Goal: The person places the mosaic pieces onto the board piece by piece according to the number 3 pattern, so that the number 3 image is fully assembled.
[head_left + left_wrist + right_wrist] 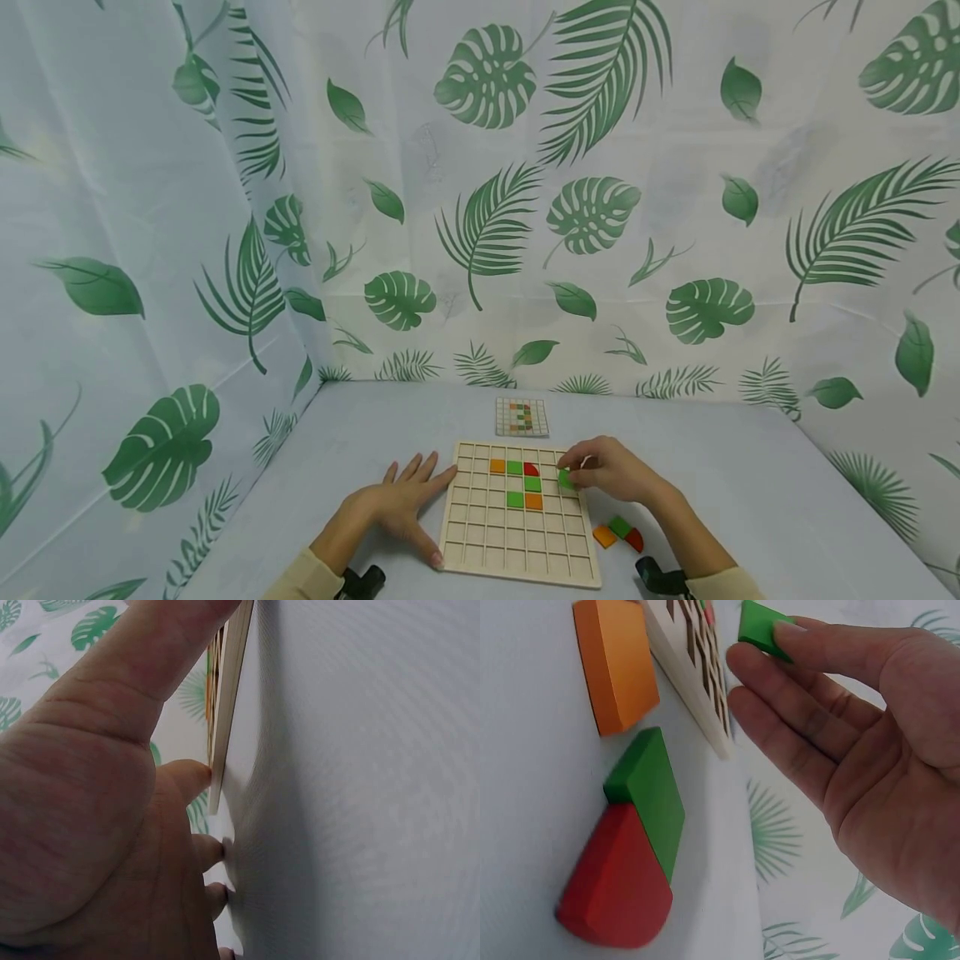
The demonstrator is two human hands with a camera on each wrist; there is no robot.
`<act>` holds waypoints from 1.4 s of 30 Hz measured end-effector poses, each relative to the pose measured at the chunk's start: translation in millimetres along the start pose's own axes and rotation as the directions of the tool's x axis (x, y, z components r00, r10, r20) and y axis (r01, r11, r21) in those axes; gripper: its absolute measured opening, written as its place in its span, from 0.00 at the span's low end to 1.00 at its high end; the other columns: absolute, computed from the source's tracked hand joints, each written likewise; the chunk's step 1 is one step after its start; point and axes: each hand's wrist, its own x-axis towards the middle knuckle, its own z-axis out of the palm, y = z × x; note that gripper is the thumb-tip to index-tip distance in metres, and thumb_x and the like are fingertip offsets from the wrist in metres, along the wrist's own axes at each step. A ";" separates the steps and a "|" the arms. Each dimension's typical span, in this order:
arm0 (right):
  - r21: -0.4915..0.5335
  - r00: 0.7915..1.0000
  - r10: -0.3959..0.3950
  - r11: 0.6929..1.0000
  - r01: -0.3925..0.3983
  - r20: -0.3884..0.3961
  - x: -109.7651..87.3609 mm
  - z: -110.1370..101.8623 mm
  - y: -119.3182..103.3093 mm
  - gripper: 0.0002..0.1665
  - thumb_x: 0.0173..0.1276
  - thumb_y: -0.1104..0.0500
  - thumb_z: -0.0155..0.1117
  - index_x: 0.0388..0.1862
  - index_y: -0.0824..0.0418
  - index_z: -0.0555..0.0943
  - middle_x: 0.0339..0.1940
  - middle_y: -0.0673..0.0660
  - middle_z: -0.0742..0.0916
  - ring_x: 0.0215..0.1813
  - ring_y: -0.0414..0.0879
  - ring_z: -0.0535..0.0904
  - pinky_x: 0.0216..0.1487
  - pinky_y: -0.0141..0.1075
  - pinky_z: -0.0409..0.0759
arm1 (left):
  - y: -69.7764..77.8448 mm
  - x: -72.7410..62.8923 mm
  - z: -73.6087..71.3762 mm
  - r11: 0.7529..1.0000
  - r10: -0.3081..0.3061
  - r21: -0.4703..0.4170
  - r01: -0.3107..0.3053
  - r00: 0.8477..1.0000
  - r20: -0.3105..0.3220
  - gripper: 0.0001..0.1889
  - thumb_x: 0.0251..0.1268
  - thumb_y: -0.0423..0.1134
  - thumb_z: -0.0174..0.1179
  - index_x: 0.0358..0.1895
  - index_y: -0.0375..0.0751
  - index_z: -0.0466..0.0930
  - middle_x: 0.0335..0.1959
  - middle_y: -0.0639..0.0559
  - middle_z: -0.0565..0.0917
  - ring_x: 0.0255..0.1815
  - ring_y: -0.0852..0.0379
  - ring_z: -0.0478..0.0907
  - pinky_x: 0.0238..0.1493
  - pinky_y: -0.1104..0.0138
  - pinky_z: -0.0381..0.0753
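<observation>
A wooden grid board (pixel 517 542) lies on the table between both hands. My left hand (pixel 401 504) is spread at its left edge, thumb at the near corner and index fingertip at the side; the left wrist view shows the thumb and fingers (pixel 187 780) along the board's edge. With thumb and fingertips, my right hand (pixel 618 471) pinches a green block (pixel 763 628) over the board's right edge. Set in the grid are an orange block (pixel 498 466), a red quarter-round block (pixel 531 470), several green blocks (pixel 514 499) and another orange block (pixel 533 501).
Right of the board, a loose orange block (pixel 616 667), a green block (pixel 649 802) and a red quarter-round block (pixel 619 885) lie on the table. Behind the board is a small card (pixel 522 417) with a coloured grid pattern. Leaf-printed cloth (pixel 600 342) hangs behind and at the left.
</observation>
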 end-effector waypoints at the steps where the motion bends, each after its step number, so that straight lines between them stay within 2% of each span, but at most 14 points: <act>1: -0.012 1.000 -0.003 1.000 0.003 -0.005 0.6 0.9 -0.5 0.12 0.73 0.64 0.67 0.52 0.64 0.88 0.43 0.56 0.90 0.36 0.49 0.88 0.39 0.32 0.85 | 0.2 0.0 -0.1 1.000 -0.001 0.002 0.001 1.000 0.000 0.70 0.38 0.73 0.79 0.86 0.63 0.47 0.88 0.41 0.42 0.88 0.35 0.35 0.79 0.30 0.35; 5: -0.034 0.999 -0.038 0.999 0.038 -0.026 4.6 6.5 -3.1 0.12 0.73 0.62 0.68 0.52 0.64 0.88 0.41 0.54 0.90 0.35 0.48 0.88 0.38 0.32 0.84 | 1.4 -0.4 -0.6 1.000 -0.006 0.008 0.006 1.000 0.000 0.70 0.38 0.73 0.79 0.86 0.62 0.47 0.88 0.41 0.42 0.88 0.35 0.35 0.79 0.30 0.36; 9: -0.001 0.997 -0.079 0.997 0.079 -0.025 9.2 14.3 -6.7 0.12 0.74 0.63 0.67 0.53 0.65 0.88 0.44 0.56 0.91 0.35 0.48 0.88 0.39 0.33 0.86 | 2.7 -0.8 -1.2 1.000 -0.009 0.013 0.009 1.000 0.001 0.70 0.37 0.73 0.79 0.86 0.62 0.47 0.88 0.41 0.43 0.88 0.35 0.36 0.79 0.30 0.37; 15: 0.040 0.997 -0.081 0.996 0.081 0.011 12.7 25.0 -14.5 0.12 0.74 0.64 0.67 0.53 0.63 0.89 0.47 0.59 0.92 0.36 0.45 0.87 0.39 0.34 0.86 | 2.6 -0.4 -0.6 1.000 -0.009 0.015 0.009 1.000 0.000 0.69 0.37 0.73 0.79 0.86 0.62 0.48 0.88 0.41 0.43 0.88 0.35 0.36 0.79 0.30 0.37; 18: 0.037 0.996 -0.083 0.996 0.083 0.022 13.8 28.4 -18.1 0.11 0.73 0.64 0.68 0.52 0.60 0.90 0.49 0.58 0.92 0.36 0.40 0.84 0.39 0.32 0.85 | 1.9 0.3 -0.3 1.000 -0.006 0.014 0.006 1.000 0.001 0.69 0.37 0.73 0.79 0.86 0.63 0.47 0.88 0.41 0.43 0.88 0.35 0.36 0.79 0.30 0.37; 23: 0.033 0.996 -0.080 0.996 0.079 0.035 15.3 31.7 -23.6 0.10 0.72 0.63 0.69 0.49 0.58 0.91 0.48 0.56 0.92 0.36 0.37 0.82 0.38 0.30 0.82 | 0.6 1.0 0.3 1.000 0.001 0.014 -0.001 1.000 0.000 0.70 0.38 0.72 0.79 0.86 0.63 0.47 0.88 0.41 0.43 0.88 0.35 0.36 0.79 0.30 0.37; 34: 0.058 0.993 -0.081 0.995 0.076 0.089 15.4 35.1 -26.3 0.08 0.70 0.64 0.71 0.46 0.60 0.91 0.41 0.55 0.92 0.34 0.39 0.82 0.36 0.30 0.82 | 0.7 1.1 -0.2 1.000 -0.001 0.019 0.001 1.000 -0.007 0.70 0.37 0.72 0.80 0.86 0.64 0.47 0.88 0.41 0.43 0.88 0.35 0.36 0.79 0.30 0.37; 42: 0.011 0.991 -0.080 0.997 0.080 0.110 16.9 38.2 -25.0 0.05 0.68 0.63 0.73 0.41 0.57 0.92 0.36 0.50 0.92 0.33 0.36 0.78 0.34 0.30 0.80 | 0.4 0.5 0.2 1.000 -0.003 0.018 0.003 1.000 -0.006 0.70 0.37 0.72 0.79 0.86 0.63 0.47 0.88 0.41 0.43 0.88 0.35 0.36 0.80 0.30 0.37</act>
